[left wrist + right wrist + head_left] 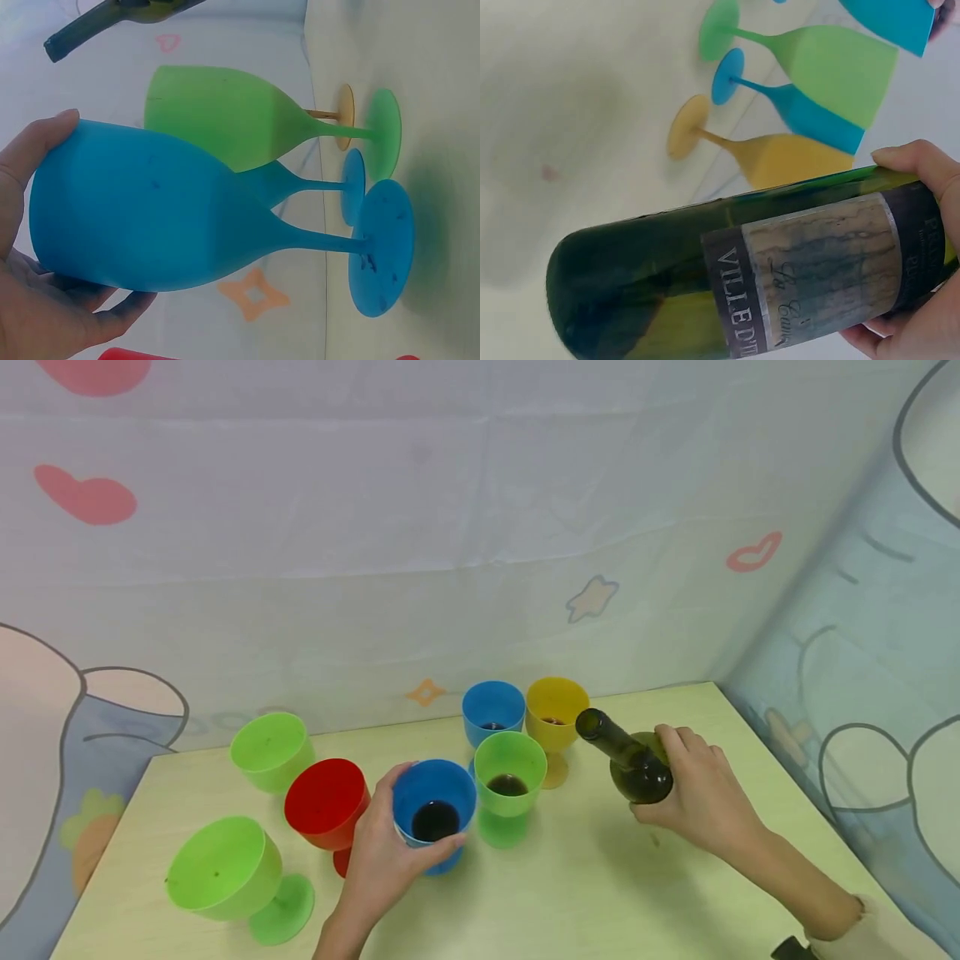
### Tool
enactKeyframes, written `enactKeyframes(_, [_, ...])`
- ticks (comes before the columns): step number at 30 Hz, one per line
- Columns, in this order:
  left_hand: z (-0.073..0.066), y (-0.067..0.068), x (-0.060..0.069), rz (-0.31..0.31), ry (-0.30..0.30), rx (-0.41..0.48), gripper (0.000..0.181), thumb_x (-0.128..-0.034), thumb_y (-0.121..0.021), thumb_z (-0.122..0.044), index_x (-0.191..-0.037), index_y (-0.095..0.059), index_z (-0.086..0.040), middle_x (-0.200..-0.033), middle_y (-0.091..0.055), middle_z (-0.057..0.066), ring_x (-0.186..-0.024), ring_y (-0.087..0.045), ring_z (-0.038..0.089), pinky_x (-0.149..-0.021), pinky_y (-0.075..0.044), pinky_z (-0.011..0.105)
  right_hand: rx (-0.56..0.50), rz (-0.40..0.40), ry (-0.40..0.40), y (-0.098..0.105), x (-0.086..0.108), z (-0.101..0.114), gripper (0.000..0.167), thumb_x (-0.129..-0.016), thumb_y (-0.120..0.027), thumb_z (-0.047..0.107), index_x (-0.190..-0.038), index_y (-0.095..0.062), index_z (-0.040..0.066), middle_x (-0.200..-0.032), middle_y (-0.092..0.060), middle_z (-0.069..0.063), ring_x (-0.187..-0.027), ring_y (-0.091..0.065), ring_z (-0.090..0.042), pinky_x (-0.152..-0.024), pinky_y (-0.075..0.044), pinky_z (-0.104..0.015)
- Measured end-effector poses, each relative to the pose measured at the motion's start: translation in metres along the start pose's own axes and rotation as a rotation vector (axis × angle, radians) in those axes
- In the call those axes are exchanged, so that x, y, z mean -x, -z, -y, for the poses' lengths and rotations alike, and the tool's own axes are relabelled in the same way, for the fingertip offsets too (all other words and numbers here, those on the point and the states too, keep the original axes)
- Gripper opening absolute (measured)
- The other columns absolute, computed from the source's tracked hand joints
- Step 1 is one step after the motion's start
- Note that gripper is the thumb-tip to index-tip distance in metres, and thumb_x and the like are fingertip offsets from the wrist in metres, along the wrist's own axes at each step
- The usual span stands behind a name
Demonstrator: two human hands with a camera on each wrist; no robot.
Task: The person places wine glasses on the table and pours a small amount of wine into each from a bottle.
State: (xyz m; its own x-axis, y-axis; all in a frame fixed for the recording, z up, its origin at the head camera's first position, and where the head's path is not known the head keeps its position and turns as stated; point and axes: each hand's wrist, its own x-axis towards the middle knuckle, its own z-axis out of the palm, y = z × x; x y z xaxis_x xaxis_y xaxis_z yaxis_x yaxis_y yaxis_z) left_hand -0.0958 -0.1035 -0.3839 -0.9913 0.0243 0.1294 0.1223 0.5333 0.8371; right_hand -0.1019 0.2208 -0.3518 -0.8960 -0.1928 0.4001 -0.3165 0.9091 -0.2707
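Note:
My left hand (396, 835) grips a blue goblet (434, 783) by its bowl, thumb on one side and fingers round the other. Dark liquid lies in the bottom of that bowl. Whether its foot (382, 247) touches the table, I cannot tell. On the right, my right hand (701, 789) holds a dark green wine bottle (641, 768) round its body, up off the table. Its neck leans left toward the goblets, and a worn label (825, 266) shows in the right wrist view. Between the hands stands a light green goblet (511, 768) with dark liquid in it.
Behind stand another blue goblet (492, 708) and a yellow goblet (557, 710), both with a little dark liquid. Left of my left hand are a red goblet (326, 802) and two light green goblets, one behind (272, 750) and one in front (225, 868). A printed cloth (480, 510) hangs behind the table.

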Motion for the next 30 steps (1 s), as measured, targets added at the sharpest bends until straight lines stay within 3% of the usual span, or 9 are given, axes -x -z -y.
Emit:
enactKeyframes(7, [0.002, 0.0, -0.002, -0.001, 0.012, -0.006, 0.091, -0.0635, -0.083, -0.032, -0.135, -0.031, -0.008, -0.132, -0.042, 0.016, -0.118, -0.04, 0.037, -0.082, -0.047, 0.051, -0.168, -0.001, -0.102, -0.005, 0.005, -0.019, 0.075, -0.058, -0.082, 0.016, -0.116, -0.04, -0.01, -0.101, -0.052, -0.022, -0.083, -0.052, -0.037, -0.067, -0.046, -0.049])
enactKeyframes(12, [0.002, 0.001, -0.003, 0.0, 0.022, -0.005, 0.092, -0.0635, -0.082, -0.033, -0.136, -0.031, -0.008, -0.133, -0.042, 0.016, -0.118, -0.04, 0.037, -0.082, -0.047, 0.051, -0.261, -0.004, -0.144, -0.008, 0.008, -0.029, 0.073, -0.06, -0.082, 0.013, -0.116, -0.04, -0.008, -0.1, -0.052, -0.021, -0.085, -0.055, -0.036, -0.067, -0.047, -0.048])
enactKeyframes(20, [0.003, 0.0, -0.004, -0.012, 0.004, -0.012, 0.09, -0.0651, -0.081, -0.034, -0.135, -0.032, -0.008, -0.131, -0.043, 0.017, -0.117, -0.041, 0.038, -0.081, -0.047, 0.051, -0.304, -0.007, -0.19, -0.012, 0.01, -0.037, 0.074, -0.062, -0.082, 0.016, -0.117, -0.038, -0.006, -0.102, -0.053, -0.02, -0.088, -0.055, -0.036, -0.071, -0.046, -0.05])
enactKeyframes(30, [0.004, -0.002, -0.006, -0.013, 0.037, -0.01, 0.09, -0.0645, -0.081, -0.034, -0.136, -0.031, -0.009, -0.132, -0.042, 0.016, -0.118, -0.039, 0.038, -0.082, -0.046, 0.052, -0.301, -0.031, -0.211, -0.019, 0.013, -0.041, 0.076, -0.062, -0.083, 0.017, -0.118, -0.038, -0.007, -0.1, -0.054, -0.021, -0.086, -0.056, -0.037, -0.07, -0.047, -0.05])
